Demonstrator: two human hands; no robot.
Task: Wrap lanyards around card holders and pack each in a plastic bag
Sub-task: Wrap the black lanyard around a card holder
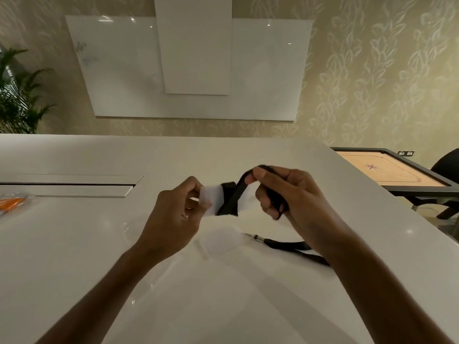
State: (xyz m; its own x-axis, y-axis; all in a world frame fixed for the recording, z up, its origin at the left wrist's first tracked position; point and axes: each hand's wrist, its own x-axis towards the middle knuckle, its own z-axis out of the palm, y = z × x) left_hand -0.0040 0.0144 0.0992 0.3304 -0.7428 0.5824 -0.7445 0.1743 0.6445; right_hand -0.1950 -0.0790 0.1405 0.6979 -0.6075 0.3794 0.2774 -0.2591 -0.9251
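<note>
While our left hand (178, 207) pinches the white card holder (207, 198) just above the counter (74, 244) as a fixed core, our right hand (280, 192) grips the black lanyard (234, 194) taut to lay turns across it, second lanyard (293, 247) waiting beneath.

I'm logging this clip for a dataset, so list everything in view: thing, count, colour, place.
card holder: one, white, held above the table
lanyard: one, black, partly wound round the card holder
second lanyard: one, black with metal clip, on table under right forearm
clear sleeve: one, transparent, flat on table by that clip
orange packet: one, orange, table's left edge
table: one, white
whiteboard: one, white, wall
plant: one, green, far left
carrom board: one, wooden, right
left hand: pinches card holder
right hand: grips lanyard
</note>
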